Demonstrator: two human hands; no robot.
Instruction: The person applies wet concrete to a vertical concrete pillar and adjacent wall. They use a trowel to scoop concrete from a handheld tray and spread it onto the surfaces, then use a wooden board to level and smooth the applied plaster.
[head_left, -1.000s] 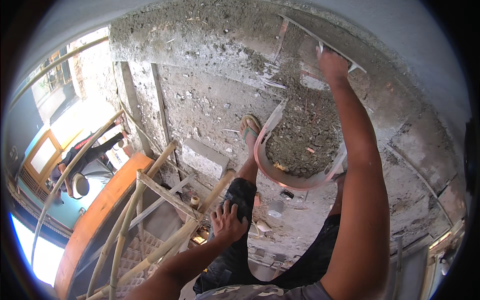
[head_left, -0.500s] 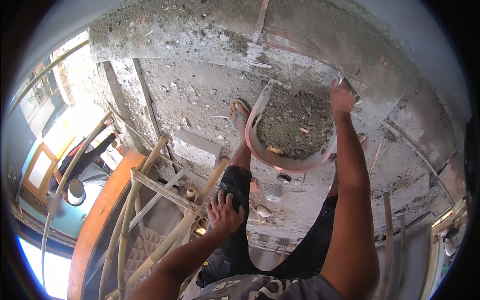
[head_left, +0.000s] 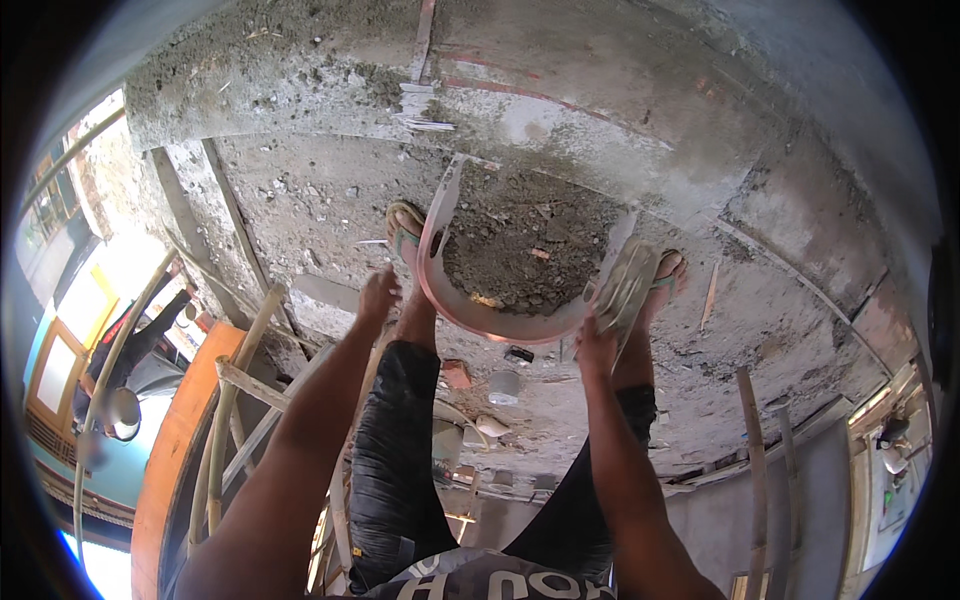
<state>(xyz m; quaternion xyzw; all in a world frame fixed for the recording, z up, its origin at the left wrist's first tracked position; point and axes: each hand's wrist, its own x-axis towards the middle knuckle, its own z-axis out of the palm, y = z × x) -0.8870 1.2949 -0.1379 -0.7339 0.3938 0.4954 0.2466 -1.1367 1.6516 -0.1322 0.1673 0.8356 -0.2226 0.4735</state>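
In my right hand (head_left: 597, 345) is a flat grey plastering trowel (head_left: 630, 280), its long blade raised over the right rim of a tub and hiding part of my right foot. The curved tub (head_left: 505, 328) has a pinkish rim and stands between my feet. Dark, lumpy mortar mix (head_left: 525, 245) lies in it. My left hand (head_left: 378, 297) hangs in the air left of the tub, beside my left shin, fingers loosely apart and holding nothing.
Bamboo poles (head_left: 235, 400) and an orange-brown board (head_left: 185, 460) stand at left. A brick piece (head_left: 456, 374) and a grey cylinder (head_left: 504, 387) lie nearer than the tub. Rubble covers the floor by a low plastered ledge (head_left: 560, 120). Another person (head_left: 120, 380) is at far left.
My left hand has lifted off my knee and moved forward. My right hand has drawn the trowel back from the far ledge to the tub's right side. The view has shifted.
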